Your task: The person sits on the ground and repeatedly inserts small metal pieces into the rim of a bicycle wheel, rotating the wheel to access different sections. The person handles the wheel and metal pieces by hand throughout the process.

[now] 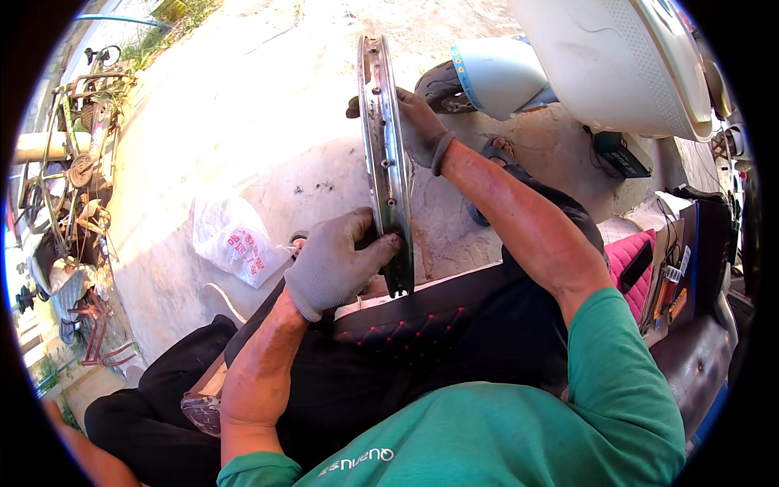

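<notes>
Grip of gloved left hand (334, 258) pinches the near lower edge of the bare metal wheel rim (385, 154), standing edge-on upright over the lap; gloved right hand (418, 123) clasps its far side, long axis running away from the body

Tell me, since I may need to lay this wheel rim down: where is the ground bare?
Bare concrete ground lies left of the wheel rim, above the white plastic bag. A smaller patch sits right of the rim, below the right hand. Crowded: the scrap metal pile far left, and the scooter body and battery upper right.
</notes>
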Motion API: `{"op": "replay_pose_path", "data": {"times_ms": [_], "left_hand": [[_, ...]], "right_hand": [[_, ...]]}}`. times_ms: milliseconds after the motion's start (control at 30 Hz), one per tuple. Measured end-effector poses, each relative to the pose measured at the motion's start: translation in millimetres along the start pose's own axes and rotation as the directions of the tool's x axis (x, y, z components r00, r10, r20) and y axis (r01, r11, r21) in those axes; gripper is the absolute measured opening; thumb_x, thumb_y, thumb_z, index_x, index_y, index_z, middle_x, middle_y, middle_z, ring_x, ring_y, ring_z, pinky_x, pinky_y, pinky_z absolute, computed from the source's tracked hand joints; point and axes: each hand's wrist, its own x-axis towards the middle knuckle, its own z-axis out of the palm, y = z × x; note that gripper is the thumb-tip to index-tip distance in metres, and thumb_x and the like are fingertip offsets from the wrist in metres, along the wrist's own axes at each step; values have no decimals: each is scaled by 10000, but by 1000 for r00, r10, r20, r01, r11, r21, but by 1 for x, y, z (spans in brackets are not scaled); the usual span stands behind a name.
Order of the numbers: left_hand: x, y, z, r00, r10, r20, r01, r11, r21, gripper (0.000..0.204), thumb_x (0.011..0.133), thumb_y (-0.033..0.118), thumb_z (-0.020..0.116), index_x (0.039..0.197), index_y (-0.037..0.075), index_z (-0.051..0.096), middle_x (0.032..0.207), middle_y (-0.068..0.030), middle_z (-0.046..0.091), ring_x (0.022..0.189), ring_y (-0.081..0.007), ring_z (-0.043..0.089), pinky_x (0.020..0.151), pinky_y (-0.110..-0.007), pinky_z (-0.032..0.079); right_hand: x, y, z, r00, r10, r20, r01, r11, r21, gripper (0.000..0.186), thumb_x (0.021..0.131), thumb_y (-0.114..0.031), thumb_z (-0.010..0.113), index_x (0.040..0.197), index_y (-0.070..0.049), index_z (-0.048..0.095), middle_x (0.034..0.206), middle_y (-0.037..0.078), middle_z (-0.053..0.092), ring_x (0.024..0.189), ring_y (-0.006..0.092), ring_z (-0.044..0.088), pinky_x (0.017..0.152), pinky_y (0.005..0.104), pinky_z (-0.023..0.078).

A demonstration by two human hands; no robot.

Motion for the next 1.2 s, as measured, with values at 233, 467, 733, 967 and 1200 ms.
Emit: {"op": "replay_pose_path", "data": {"times_ms": [233, 467, 733, 967, 1200], "left_hand": [[-3, -8, -12, 987, 71, 147, -64, 997, -50, 283, 991, 170, 693, 1167, -52, 699, 995, -115, 748, 932, -139, 657, 872, -333, 542], [27, -51, -115, 848, 110, -518, -297, 908, -294, 354, 1056, 213, 624, 1282, -56, 664, 1090, -182, 771, 905, -202, 748, 895, -330, 608], [128, -259, -116, 763, -373, -528, 286, 927, -242, 225, 962, 135, 689, 1093, -41, 740, 960, -141, 784, 736, -186, 745, 707, -303, 611], [164, -334, -115, 723, -511, -465, 593, 804, 38, 243, 924, 237, 695, 1068, 71, 800, 941, -101, 808, 780, -196, 775, 826, -343, 600], [209, -364, -91, 791, -278, -545, 561, 685, 465, 365, 940, 286, 660, 1292, 228, 738, 1277, -146, 725, 1088, -290, 735, 959, -433, 568]], "right_hand": [[8, 35, -30, 967, -30, 253, 109, 947, -302, 369, 1080, -262, 482, 1098, 24, 713, 1003, 149, 739, 953, 245, 719, 904, 379, 582], [-5, 14, -15, 962, 64, 266, -16, 984, -179, 339, 1065, -256, 481, 1021, -18, 718, 933, 93, 741, 839, 165, 703, 796, 322, 573], [-14, -5, 2, 937, 138, 321, -156, 987, 30, 303, 1098, -267, 532, 1229, -20, 647, 891, 118, 717, 791, 224, 702, 750, 386, 600], [-36, -46, 7, 969, 198, 149, -147, 943, -298, 386, 1038, -366, 639, 837, -44, 710, 758, 92, 713, 612, 160, 646, 575, 291, 525], [-40, -51, 11, 954, 290, 79, -252, 914, -317, 395, 1046, -355, 618, 810, -49, 700, 706, 85, 702, 548, 134, 605, 518, 264, 475]]}}
